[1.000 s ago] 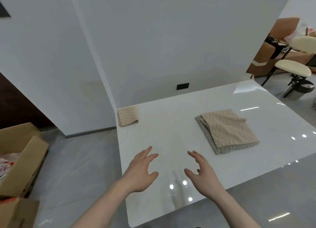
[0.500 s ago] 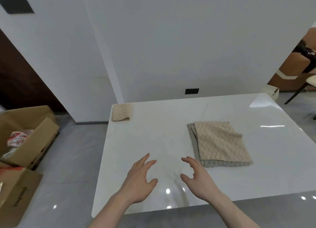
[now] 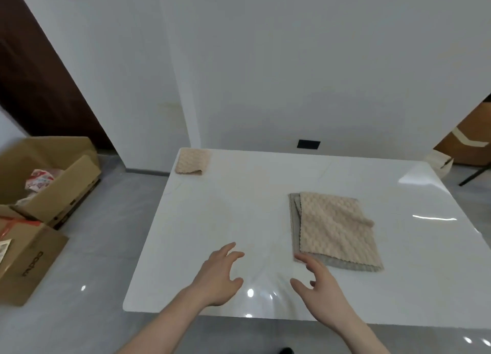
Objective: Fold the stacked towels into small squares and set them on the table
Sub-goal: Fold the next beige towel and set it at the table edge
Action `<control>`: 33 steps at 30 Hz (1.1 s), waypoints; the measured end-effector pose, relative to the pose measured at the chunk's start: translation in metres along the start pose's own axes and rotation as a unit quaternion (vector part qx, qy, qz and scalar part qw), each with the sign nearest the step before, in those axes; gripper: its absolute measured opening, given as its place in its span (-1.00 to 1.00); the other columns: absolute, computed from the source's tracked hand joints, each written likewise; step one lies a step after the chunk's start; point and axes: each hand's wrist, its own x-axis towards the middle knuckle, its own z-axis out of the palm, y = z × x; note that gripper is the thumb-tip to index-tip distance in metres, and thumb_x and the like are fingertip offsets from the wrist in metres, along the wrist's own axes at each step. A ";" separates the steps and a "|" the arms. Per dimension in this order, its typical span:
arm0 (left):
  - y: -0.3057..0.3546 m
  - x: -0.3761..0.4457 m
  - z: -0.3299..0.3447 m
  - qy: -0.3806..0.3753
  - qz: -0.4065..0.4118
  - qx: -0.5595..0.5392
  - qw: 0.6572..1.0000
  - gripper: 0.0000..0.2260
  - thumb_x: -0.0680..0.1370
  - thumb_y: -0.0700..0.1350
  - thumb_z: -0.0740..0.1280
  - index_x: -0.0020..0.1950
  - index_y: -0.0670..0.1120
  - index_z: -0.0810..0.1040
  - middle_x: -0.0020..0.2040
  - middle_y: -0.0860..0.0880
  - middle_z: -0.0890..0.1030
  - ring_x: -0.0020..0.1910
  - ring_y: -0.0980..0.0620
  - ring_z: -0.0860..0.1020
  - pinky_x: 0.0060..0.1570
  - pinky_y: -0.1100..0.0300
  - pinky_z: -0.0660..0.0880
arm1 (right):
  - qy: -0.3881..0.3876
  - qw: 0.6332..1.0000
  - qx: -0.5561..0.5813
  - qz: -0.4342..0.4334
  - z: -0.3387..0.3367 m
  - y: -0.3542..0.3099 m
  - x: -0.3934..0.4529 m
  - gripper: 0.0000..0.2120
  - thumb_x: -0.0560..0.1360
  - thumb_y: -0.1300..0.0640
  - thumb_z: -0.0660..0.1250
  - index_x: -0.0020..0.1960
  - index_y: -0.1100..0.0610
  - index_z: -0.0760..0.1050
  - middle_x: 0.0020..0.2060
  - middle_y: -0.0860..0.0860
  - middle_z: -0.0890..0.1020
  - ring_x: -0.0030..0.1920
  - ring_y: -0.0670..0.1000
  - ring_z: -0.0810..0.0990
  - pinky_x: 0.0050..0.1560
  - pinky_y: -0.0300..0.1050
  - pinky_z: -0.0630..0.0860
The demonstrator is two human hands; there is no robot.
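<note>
Reaching for the stack of towels (image 3: 334,231) with both hands spread and empty, you risk most at the pick-up. Your right hand (image 3: 318,279) hovers just beside the stack's near left corner, fingers splayed; your left hand (image 3: 218,271) hangs over bare table (image 3: 225,207), near the front edge. The stack lies right of centre on the table, a beige towel on top of grey ones whose edges peek out along the left and near sides. Pinch too deep at that corner and you probably lift two layers at once, or drag the whole pile askew on the glossy top. The stack's long axis runs from the far edge toward you, leaning slightly rightward as it nears. One folded square (image 3: 192,161) already sits at the far left corner.
</note>
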 end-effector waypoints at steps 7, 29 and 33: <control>0.067 0.027 0.049 -0.005 0.020 -0.022 1.000 -0.45 0.58 0.07 0.29 0.57 0.18 0.26 0.65 0.20 0.04 0.61 0.08 0.08 0.56 0.12 0.12 | 0.027 1.000 0.013 0.007 -0.063 0.045 0.021 -0.54 0.53 0.09 0.41 0.35 -0.24 0.43 0.39 -0.26 0.42 0.39 -0.14 0.41 0.40 -0.06 0.42; 0.170 0.191 0.216 0.076 0.000 0.059 0.995 -0.34 0.60 0.16 0.17 0.66 0.18 -0.01 0.65 0.19 -0.16 0.64 0.05 -0.10 0.62 0.05 -0.03 | -0.045 0.985 -0.156 -0.049 -0.167 0.261 0.151 -0.47 0.40 -0.09 0.40 0.36 -0.07 0.51 0.29 -0.25 0.40 0.38 -0.02 0.48 0.32 -0.23 0.36; 0.135 0.220 0.261 0.188 0.061 0.072 0.978 -0.38 0.57 0.17 0.25 0.62 0.18 0.17 0.65 0.20 0.05 0.62 0.10 0.06 0.55 0.01 0.09 | 0.050 0.968 -0.204 -0.134 -0.131 0.323 0.158 -0.39 0.36 -0.21 0.29 0.41 -0.15 0.49 0.38 -0.28 0.42 0.38 -0.06 0.47 0.23 -0.11 0.38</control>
